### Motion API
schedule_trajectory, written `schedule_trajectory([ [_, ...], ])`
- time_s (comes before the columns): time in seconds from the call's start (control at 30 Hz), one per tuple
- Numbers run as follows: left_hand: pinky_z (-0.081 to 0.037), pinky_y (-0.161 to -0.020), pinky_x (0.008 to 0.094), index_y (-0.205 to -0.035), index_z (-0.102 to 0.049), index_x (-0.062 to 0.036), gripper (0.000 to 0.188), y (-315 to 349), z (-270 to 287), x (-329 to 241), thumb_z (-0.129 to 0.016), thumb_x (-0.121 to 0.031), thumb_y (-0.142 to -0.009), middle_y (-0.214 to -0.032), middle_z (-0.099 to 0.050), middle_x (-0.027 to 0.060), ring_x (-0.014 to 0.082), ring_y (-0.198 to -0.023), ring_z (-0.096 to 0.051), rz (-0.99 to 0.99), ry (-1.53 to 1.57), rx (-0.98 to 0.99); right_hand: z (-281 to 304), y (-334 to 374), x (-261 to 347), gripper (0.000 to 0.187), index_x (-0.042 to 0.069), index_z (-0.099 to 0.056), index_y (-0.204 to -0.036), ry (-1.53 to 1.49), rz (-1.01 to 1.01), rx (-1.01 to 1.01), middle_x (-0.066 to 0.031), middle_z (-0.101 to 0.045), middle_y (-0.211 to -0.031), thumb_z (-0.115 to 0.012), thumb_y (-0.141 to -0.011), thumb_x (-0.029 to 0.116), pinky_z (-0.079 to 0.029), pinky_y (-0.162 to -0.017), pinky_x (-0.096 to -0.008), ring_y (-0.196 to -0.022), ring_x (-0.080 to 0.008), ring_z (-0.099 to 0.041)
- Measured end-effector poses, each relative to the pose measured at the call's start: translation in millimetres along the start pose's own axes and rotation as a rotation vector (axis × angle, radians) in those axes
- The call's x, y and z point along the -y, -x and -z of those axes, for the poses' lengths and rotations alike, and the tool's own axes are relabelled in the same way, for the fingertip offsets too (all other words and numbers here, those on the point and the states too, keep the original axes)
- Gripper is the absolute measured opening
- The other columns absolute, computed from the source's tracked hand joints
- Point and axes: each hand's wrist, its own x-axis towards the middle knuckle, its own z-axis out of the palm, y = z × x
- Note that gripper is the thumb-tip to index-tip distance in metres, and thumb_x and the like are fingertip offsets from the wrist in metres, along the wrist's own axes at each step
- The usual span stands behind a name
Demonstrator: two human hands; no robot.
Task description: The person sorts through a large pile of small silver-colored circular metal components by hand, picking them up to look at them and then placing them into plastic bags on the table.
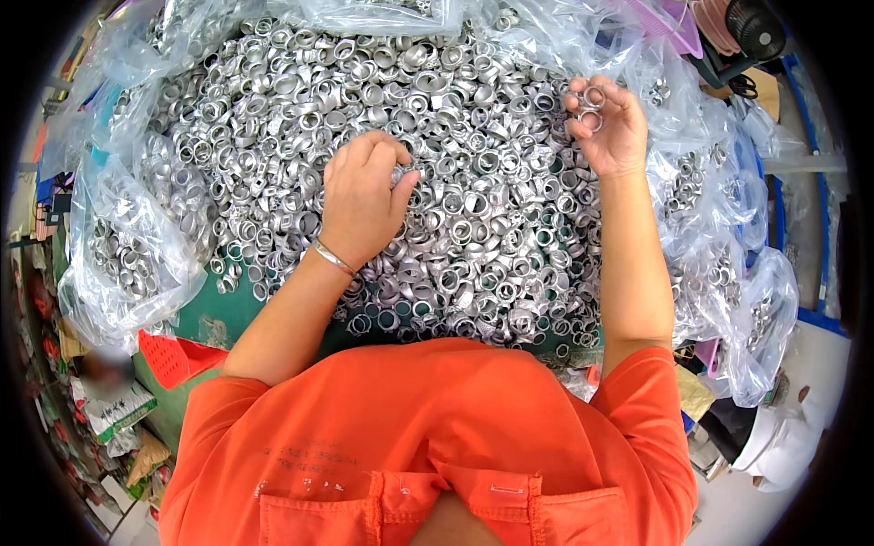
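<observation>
A broad heap of silver-grey metal rings (pixel 455 205) covers the green tabletop (pixel 211 314). Over the middle of the heap, my left hand (pixel 364 193) has its fingers curled down and its thumb near the index finger; what lies in its grip is hidden among the rings. My right hand (pixel 612 132) is raised at the heap's right side, palm turned up. Between its thumb and bent fingers it holds a few metal rings (pixel 592 98), kept clear of the pile.
Clear plastic bags with more rings lie along the left (pixel 132 259) and right (pixel 715 264) sides. Plastic sheeting (pixel 382 16) borders the far edge. A red perforated basket (pixel 177 359) sits at the near left. A black fan (pixel 756 32) stands at the far right.
</observation>
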Motion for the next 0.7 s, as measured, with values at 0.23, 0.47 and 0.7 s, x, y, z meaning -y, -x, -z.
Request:
schedule_trajectory([
  [0.23, -0.038, -0.079, 0.0378, -0.089, -0.054, -0.0072, 0.019, -2.4, 1.5, -0.7, -0.064, -0.013, -0.075, -0.101, -0.056, 0.0094, 0.0288, -0.094, -0.052, -0.007, 0.005, 0.005, -0.5, -15.9, -30.7, 0.014, 0.005, -0.065, -0.084, 1.824, 0.225, 0.019, -0.0155, -0.065, -0.084, -0.06, -0.077, 0.015, -0.049, -0.073, -0.0381, -0.081, -0.0304, -0.063],
  [0.47, -0.039, -0.078, 0.0375, -0.089, -0.054, -0.0074, 0.017, -1.8, 3.3, 0.3, -0.063, -0.013, -0.076, -0.101, -0.057, 0.0098, 0.0283, -0.093, -0.053, -0.036, 0.007, -0.005, 11.3, -8.3, -24.0, 0.012, 0.004, -0.063, -0.085, 1.418, 0.169, 0.152, -0.0116, -0.063, -0.078, -0.06, -0.08, 0.014, -0.047, -0.062, -0.0341, -0.068, -0.0234, -0.059],
  [0.7, -0.041, -0.08, 0.0368, -0.088, -0.059, -0.0092, 0.019, -11.1, 13.2, -3.8, -0.067, -0.016, -0.073, -0.104, -0.058, 0.0091, 0.0274, -0.095, -0.055, -0.15, 0.261, 0.292, 6.5, 43.4, -15.8, 0.007, 0.006, -0.06, -0.088, 0.243, -0.184, 0.107, -0.0054, -0.06, -0.072, -0.061, -0.082, 0.009, -0.028, -0.035, -0.0166, -0.053, -0.0083, -0.05],
])
